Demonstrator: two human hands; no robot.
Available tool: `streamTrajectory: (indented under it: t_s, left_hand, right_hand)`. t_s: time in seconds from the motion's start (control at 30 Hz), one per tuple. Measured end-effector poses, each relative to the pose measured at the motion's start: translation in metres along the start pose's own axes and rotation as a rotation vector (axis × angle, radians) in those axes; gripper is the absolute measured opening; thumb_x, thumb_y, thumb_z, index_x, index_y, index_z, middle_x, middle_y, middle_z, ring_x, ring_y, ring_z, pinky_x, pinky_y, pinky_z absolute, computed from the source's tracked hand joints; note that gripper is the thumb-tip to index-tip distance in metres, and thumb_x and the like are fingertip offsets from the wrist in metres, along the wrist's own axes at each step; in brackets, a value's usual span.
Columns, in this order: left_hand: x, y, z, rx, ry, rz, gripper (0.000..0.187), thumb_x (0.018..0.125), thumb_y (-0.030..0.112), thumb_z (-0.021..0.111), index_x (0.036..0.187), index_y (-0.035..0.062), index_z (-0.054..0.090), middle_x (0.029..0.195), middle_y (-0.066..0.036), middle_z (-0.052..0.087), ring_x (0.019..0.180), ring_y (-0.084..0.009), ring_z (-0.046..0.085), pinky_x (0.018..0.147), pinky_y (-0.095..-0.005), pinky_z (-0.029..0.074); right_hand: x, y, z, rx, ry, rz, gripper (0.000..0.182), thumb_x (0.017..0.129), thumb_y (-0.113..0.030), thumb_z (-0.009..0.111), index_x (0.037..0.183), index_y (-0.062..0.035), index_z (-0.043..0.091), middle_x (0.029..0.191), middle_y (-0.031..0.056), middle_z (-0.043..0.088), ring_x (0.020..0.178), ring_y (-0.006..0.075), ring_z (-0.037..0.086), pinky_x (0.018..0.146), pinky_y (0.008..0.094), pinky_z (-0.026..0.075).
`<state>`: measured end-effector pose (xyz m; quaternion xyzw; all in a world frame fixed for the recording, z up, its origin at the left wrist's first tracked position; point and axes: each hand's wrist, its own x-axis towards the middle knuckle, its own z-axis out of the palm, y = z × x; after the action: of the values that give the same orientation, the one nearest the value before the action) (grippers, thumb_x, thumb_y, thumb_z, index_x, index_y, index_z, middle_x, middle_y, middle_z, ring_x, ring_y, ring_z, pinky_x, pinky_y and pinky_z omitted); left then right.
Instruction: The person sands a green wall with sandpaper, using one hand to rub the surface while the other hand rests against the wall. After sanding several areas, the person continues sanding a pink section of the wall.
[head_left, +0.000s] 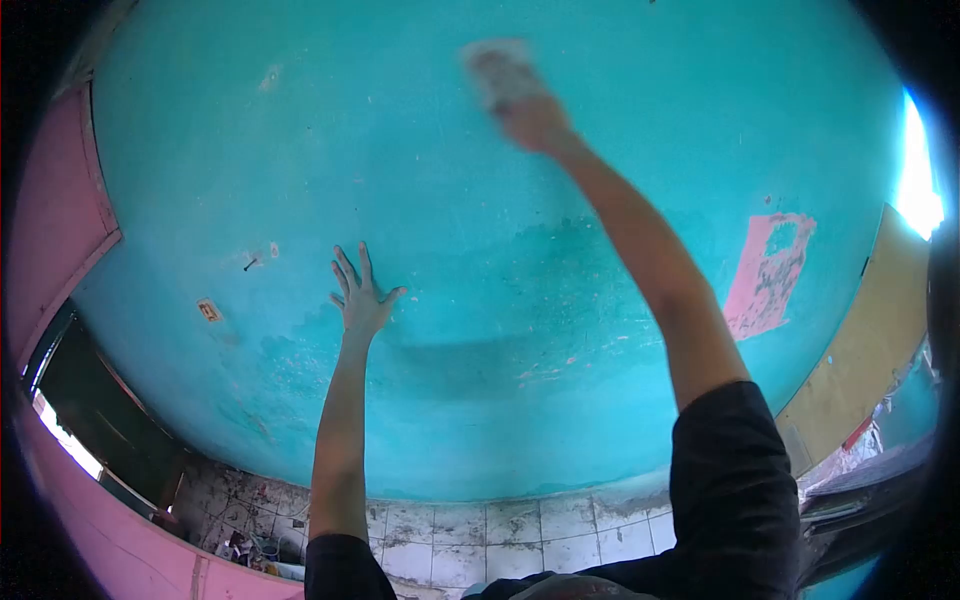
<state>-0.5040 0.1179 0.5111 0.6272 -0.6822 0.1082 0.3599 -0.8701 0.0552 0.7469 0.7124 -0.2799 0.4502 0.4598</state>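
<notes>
A turquoise painted wall with scuffs and worn patches fills most of the view. My left hand lies flat against it at mid-height, its fingers spread and nothing in it. High on the wall, my right hand is smeared by motion and grips a pale grey, blotchy cloth by its lower end. The cloth overlaps the wall and is too blurred for its weave to show. Both arms reach up in dark short sleeves.
A nail sticks out left of my left hand, above a small socket plate. To the right is a peeling pink patch, then a tan board. Stained white tiles run along the bottom, with clutter at lower left.
</notes>
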Motion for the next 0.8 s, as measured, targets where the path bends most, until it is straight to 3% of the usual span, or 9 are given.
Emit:
streamTrajectory:
  t_s: [0.07,0.17,0.2,0.33,0.4,0.43,0.57,0.7,0.8]
  left_hand:
    - [-0.002,0.005,0.004,0.155,0.027,-0.05,0.124,0.077,0.053,0.082,0.164,0.0327,-0.004,0.169,-0.017,-0.019,0.154,-0.0495,-0.006,0.109,-0.0795,0.026]
    - [0.002,-0.012,0.022,-0.056,0.118,0.071,0.126,0.075,0.045,0.085,0.164,0.0323,-0.003,0.169,-0.019,-0.018,0.153,-0.0532,-0.004,0.108,-0.0804,0.026]
    - [0.005,-0.012,0.02,-0.053,0.125,0.08,0.126,0.075,0.045,0.085,0.164,0.0323,-0.003,0.169,-0.019,-0.018,0.153,-0.0532,-0.004,0.108,-0.0804,0.026]
    - [-0.003,-0.002,0.016,-0.149,0.131,0.09,0.124,0.075,0.041,0.085,0.165,0.0311,0.0,0.169,-0.021,-0.016,0.152,-0.0553,-0.001,0.11,-0.0796,0.023]
    - [-0.006,-0.007,0.017,-0.167,0.109,0.084,0.123,0.075,0.043,0.084,0.165,0.0297,0.001,0.169,-0.022,-0.015,0.152,-0.0551,0.0,0.111,-0.0787,0.021]
    - [-0.005,-0.009,0.021,-0.105,0.169,0.134,0.122,0.076,0.044,0.083,0.165,0.0267,0.0,0.168,-0.024,-0.014,0.152,-0.0551,0.001,0.114,-0.0761,0.02]
    - [0.004,-0.028,0.034,-0.104,0.233,0.276,0.118,0.081,0.046,0.079,0.165,0.0178,0.001,0.166,-0.03,-0.011,0.153,-0.0543,0.003,0.12,-0.0674,0.017]
    - [0.01,-0.04,0.04,-0.084,0.272,0.314,0.114,0.084,0.048,0.076,0.165,0.0159,0.002,0.166,-0.032,-0.01,0.153,-0.0534,0.002,0.121,-0.0651,0.017]
    - [-0.001,-0.043,0.046,-0.104,0.245,0.32,0.112,0.085,0.052,0.074,0.165,0.0169,0.004,0.166,-0.031,-0.009,0.153,-0.0528,0.003,0.12,-0.0658,0.017]
  right_hand:
    - [-0.025,0.078,-0.029,-0.338,0.145,0.12,0.067,0.097,-0.02,0.047,0.159,-0.0053,0.029,0.165,0.0145,0.031,0.155,0.0313,0.023,0.126,0.0475,0.016]
    - [-0.051,0.149,-0.04,-0.114,0.418,0.835,0.066,0.101,-0.028,0.043,0.16,-0.0012,0.026,0.165,0.0235,0.026,0.155,0.0413,0.016,0.126,0.0526,0.008]
    - [-0.043,0.139,-0.028,-0.116,0.431,0.837,0.066,0.101,-0.028,0.043,0.16,-0.0012,0.026,0.165,0.0235,0.026,0.155,0.0413,0.016,0.126,0.0526,0.008]
    - [0.055,0.008,0.045,-0.139,0.551,0.507,0.068,0.103,-0.032,0.038,0.16,0.0013,0.022,0.167,0.0227,0.021,0.156,0.0428,0.01,0.125,0.059,0.004]
    - [0.093,-0.065,0.088,0.087,0.228,0.113,0.065,0.104,-0.03,0.04,0.162,-0.0048,0.023,0.168,0.0178,0.023,0.155,0.036,0.02,0.127,0.0527,0.01]
    - [0.101,-0.108,0.058,-0.063,-0.186,-0.1,0.063,0.105,-0.031,0.04,0.162,-0.0074,0.024,0.168,0.0133,0.025,0.155,0.0299,0.024,0.128,0.0477,0.013]
    - [0.074,-0.052,0.037,-0.022,-0.087,-0.119,0.061,0.105,-0.028,0.041,0.162,-0.0117,0.026,0.168,0.0102,0.025,0.156,0.0271,0.022,0.128,0.0422,0.015]
    - [0.009,0.093,-0.026,-0.179,0.346,0.434,0.058,0.107,-0.032,0.039,0.159,-0.0065,0.032,0.166,0.0176,0.028,0.155,0.0347,0.022,0.127,0.0477,0.014]
    - [0.024,0.092,0.012,-0.541,0.197,0.863,0.057,0.106,-0.034,0.037,0.154,-0.0034,0.039,0.164,0.0202,0.032,0.153,0.0403,0.023,0.124,0.0523,0.019]
